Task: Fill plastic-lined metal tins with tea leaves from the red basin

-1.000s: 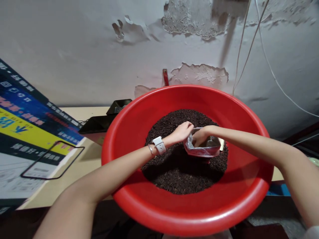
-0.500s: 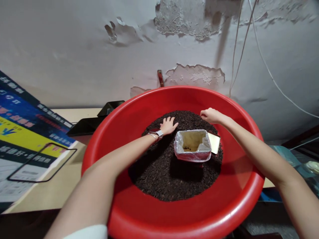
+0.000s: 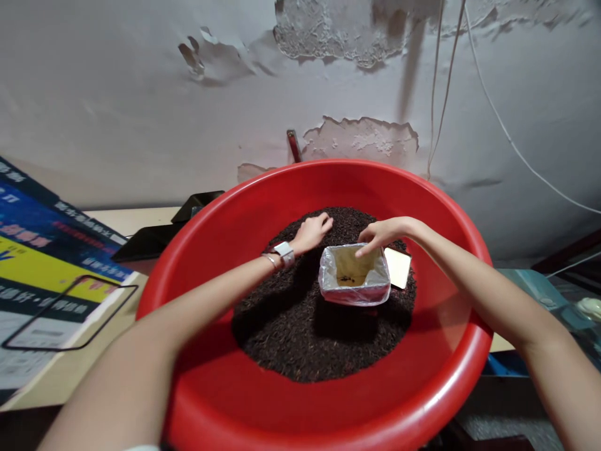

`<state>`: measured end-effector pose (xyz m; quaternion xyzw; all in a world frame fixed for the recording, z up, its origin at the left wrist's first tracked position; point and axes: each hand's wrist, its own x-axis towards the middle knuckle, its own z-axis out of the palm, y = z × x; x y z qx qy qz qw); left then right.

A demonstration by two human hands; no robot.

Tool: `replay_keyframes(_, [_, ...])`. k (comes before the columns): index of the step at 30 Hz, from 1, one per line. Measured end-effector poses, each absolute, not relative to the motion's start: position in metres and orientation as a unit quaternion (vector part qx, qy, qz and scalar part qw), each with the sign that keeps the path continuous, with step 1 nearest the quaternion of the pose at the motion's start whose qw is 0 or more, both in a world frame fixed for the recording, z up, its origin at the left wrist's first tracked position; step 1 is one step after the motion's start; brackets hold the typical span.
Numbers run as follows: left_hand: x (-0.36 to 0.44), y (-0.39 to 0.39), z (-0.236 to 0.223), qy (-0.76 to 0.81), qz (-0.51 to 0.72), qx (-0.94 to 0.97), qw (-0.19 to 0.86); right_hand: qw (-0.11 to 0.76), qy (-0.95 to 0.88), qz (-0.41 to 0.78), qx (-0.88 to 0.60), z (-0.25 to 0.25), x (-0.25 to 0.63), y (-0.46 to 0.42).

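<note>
A big round red basin (image 3: 188, 250) holds a bed of dark dried leaves (image 3: 291, 351), which look like loose tea. On the leaves stands a small box lined with a clear plastic bag (image 3: 354, 294), open at the top, with a few dark bits on its bottom. My left hand (image 3: 312, 232), with a watch on its wrist, is at the leaves left of the box, fingers curled together; what they hold is hidden. Over the box's back rim hovers my right hand (image 3: 385, 233), thumb and fingers apart, the thumb reaching above the opening.
Beside the box lies a flat pale lid-like piece (image 3: 397, 268) with a dark edge. Left of the basin are black trays (image 3: 150, 241), a printed carton (image 3: 47, 275) and a thin black frame (image 3: 70, 313) on a light table (image 3: 136, 218). Cords (image 3: 441, 94) hang along the peeling wall.
My left hand's spread fingers have curled in at the leaves. My right hand has moved left from behind the box to over its rim, and its closed fingers have parted.
</note>
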<state>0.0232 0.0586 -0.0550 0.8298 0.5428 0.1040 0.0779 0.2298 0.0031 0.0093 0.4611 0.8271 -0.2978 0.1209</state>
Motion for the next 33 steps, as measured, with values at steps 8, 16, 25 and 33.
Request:
replay_keyframes(8, [0.04,-0.027,0.014,0.328,0.269,0.896,0.133,0.125,0.825,-0.251,0.491,0.019,0.224,-0.005])
replay_keyframes(16, [0.041,-0.039,-0.027,0.236,0.107,0.966,-0.019,0.033,0.838,-0.145,0.525,0.027,0.235,0.002])
replay_keyframes(25, [0.034,-0.037,-0.025,0.144,0.142,0.979,0.037,-0.003,0.841,-0.09,0.533,0.025,0.236,0.004])
replay_keyframes(33, [0.032,-0.04,-0.018,0.148,0.161,0.96,0.173,0.052,0.835,-0.082,0.541,0.02,0.237,0.006])
